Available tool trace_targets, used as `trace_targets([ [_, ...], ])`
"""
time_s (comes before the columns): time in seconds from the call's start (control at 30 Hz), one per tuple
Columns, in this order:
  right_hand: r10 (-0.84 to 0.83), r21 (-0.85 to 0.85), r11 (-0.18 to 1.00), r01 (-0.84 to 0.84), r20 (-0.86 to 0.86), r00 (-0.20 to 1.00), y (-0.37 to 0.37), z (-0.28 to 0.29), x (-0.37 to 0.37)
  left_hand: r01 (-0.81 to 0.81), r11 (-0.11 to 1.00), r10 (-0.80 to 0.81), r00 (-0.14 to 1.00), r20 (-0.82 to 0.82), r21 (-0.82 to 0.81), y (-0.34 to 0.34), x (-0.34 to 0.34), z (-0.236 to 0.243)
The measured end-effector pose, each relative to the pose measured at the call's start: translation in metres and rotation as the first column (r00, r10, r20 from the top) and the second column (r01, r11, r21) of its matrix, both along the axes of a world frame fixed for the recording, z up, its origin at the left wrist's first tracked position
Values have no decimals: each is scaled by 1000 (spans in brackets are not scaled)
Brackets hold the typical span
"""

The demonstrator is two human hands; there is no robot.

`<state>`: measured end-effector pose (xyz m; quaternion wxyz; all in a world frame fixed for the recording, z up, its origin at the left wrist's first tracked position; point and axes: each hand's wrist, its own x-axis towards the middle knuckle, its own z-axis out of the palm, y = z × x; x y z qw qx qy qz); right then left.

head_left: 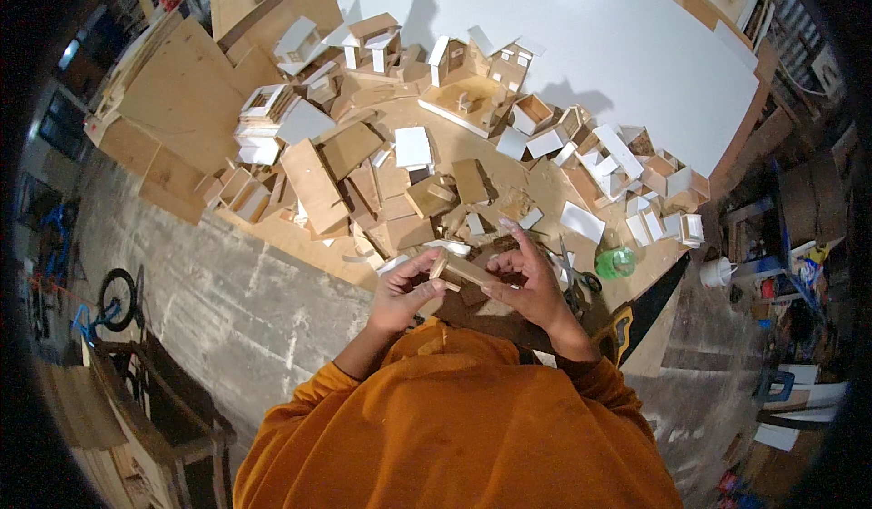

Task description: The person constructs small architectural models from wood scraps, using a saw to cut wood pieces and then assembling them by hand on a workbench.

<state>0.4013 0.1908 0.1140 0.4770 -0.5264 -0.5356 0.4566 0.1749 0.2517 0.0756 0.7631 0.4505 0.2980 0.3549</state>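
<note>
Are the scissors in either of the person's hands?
No: the scissors lie on the table beside the right hand, while both hands hold a small wooden piece.

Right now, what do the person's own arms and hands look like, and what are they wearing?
Both arms come up from the lower edge in loose orange sleeves, the same fabric as the orange top that fills the bottom of the view. The cuffs end at the wrists. The left hand and right hand are bare: no gloves show, and no watch, ring or marking can be made out.
</note>
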Motion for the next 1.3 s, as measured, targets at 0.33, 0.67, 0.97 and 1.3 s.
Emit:
trace_targets([
  [0.33,63,-66,995,-70,-96,993,5,-44,18,-23,786,231,937,-260,617,-2,17,37],
  [0.67,19,-142,987,-77,-368,930,-2,-55,26,51,794,207,914,-348,606,6,30,35],
  [0.97,-62,-162,987,1,-372,926,1,-59,36,119,760,165,915,-368,638,24,51,38],
  [1.3,-135,-183,982,54,-467,874,-5,-38,36,129,725,120,944,-308,677,32,64,35],
])
